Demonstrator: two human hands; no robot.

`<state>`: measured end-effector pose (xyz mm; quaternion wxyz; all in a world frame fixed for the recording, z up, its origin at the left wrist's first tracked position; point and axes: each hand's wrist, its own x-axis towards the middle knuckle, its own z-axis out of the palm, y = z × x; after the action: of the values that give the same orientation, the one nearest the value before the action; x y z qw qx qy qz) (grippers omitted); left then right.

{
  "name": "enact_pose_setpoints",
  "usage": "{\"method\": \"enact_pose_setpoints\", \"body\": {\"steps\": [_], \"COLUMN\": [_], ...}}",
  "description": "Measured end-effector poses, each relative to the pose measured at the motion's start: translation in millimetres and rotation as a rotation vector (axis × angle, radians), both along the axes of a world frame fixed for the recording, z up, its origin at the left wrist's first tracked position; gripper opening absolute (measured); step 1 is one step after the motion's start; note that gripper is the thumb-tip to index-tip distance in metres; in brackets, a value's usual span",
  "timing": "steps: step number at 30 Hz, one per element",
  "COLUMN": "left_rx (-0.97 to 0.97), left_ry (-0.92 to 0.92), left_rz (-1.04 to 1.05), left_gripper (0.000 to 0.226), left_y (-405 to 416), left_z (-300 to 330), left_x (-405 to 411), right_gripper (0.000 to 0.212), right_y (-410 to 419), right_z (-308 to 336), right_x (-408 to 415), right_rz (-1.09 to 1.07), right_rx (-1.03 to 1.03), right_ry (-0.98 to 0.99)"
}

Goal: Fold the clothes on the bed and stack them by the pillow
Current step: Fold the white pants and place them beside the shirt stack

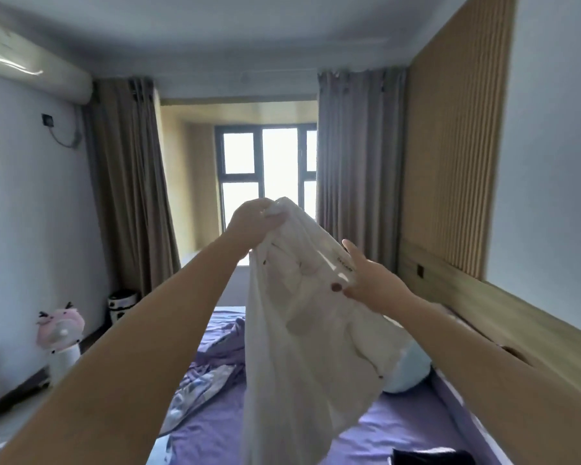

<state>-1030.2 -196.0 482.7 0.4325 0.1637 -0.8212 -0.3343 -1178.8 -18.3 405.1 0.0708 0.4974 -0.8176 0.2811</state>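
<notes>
White trousers point(302, 317), held up over the bed point(399, 427) with the left hand point(255, 219) bunching one waistband corner and the right hand point(369, 276) pinching near the button, look light, limp and easiest held at both waistband corners.

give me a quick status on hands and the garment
Left hand grips white garment top, held up over bed. Right hand pinches its waistband. Not yet folded. Nothing blocking.
</notes>
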Motion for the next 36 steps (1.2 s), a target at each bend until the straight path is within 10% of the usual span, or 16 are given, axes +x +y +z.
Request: {"method": "enact_pose_setpoints", "body": {"steps": [8,14,24,28,36], "left_rx": [-0.005,0.025,0.154,0.286,0.337], "left_ry": [0.154,0.255,0.067,0.145,0.231], "left_rz": [-0.038,0.042,0.151,0.079,-0.211], "left_gripper": [0.015,0.011,0.019,0.012,0.019], "left_y": [0.1,-22.4,-69.6,-77.5,-84.5], "left_z": [34.7,72.7,-2.5,-22.6,4.9], "left_x": [-7.3,10.2,36.5,55.4,103.2], "right_gripper": [0.037,0.098,0.032,0.016,0.012], "right_y": [2.1,3.2,-11.4,-24.6,-30.2], "right_z": [43.0,69.9,55.3,60.8,98.6], "right_x": [-2.6,6.1,12.7,19.3,30.4], "right_rz": [-0.353,-0.441,-0.076,-0.154,0.070], "right_rx": [-0.202,-0.159,0.262,0.372,0.015], "right_ry": [0.323,0.929,0.481,0.718,0.687]}}
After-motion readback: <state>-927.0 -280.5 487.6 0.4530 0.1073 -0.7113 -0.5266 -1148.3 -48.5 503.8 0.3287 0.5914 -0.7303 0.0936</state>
